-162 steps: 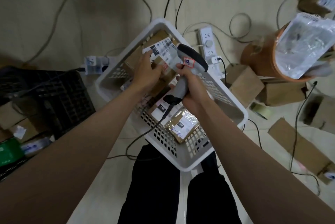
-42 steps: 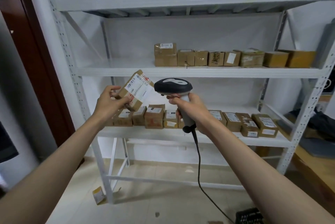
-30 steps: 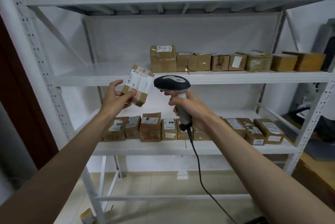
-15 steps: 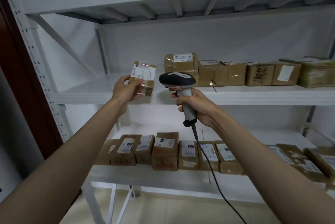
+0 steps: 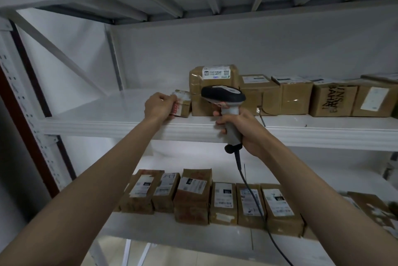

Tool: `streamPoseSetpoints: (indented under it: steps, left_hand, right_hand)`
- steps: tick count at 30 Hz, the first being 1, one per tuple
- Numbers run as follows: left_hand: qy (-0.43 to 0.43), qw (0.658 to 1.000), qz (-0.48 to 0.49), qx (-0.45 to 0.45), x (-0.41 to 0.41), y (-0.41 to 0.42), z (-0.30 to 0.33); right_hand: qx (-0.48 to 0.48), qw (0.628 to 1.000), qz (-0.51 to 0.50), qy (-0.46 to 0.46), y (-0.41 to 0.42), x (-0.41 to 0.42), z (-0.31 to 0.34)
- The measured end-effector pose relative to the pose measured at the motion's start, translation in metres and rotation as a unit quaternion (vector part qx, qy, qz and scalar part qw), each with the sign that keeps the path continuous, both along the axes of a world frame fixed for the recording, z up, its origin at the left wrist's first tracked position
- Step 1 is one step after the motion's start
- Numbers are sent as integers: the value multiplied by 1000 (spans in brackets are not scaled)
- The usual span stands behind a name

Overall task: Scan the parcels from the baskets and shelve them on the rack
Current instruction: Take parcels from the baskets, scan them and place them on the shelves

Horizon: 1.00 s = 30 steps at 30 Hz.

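My left hand (image 5: 158, 105) is gripping the parcel (image 5: 182, 104) just beyond my fingertips on the shelf (image 5: 107, 115); my right hand (image 5: 241, 130) is gripping the scanner (image 5: 223, 95).

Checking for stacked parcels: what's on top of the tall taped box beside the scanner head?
Only a white label on the tall taped box; nothing stacked. The scanner hides its lower right front.

Parcel stockrm: white steel rack (image 5: 112, 124), labelled cartons (image 5: 224, 202).
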<state>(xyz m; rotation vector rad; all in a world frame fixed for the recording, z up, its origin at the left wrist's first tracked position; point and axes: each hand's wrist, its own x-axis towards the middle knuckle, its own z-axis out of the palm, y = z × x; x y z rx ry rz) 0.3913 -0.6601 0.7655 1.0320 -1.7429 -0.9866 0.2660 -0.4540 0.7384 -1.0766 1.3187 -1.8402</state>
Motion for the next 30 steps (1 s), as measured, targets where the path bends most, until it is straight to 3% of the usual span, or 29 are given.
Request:
streamPoseSetpoints:
  steps: [3, 7, 11, 16, 22, 30]
  left_hand:
    - [-93, 991, 12, -90, 1, -7, -2]
    - [-141, 985, -20, -94, 5, -9, -3]
    - [-107, 989, -20, -102, 16, -2, -4]
    - [-19, 982, -27, -188, 35, 34, -7]
    - [69, 956, -152, -240, 67, 118, -43]
    - [10, 909, -371, -189, 97, 267, -143]
  right_hand:
    - [1, 1000, 3, 9, -3, -2, -1]
    - [2, 1000, -3, 13, 0, 2, -2]
    - [-4, 1000, -27, 5, 13, 14, -2]
    - [-3, 997, -73, 24, 50, 46, -7]
    - [31, 988, -151, 3, 120, 110, -34]
    - [73, 954, -278, -79, 264, 205, -108]
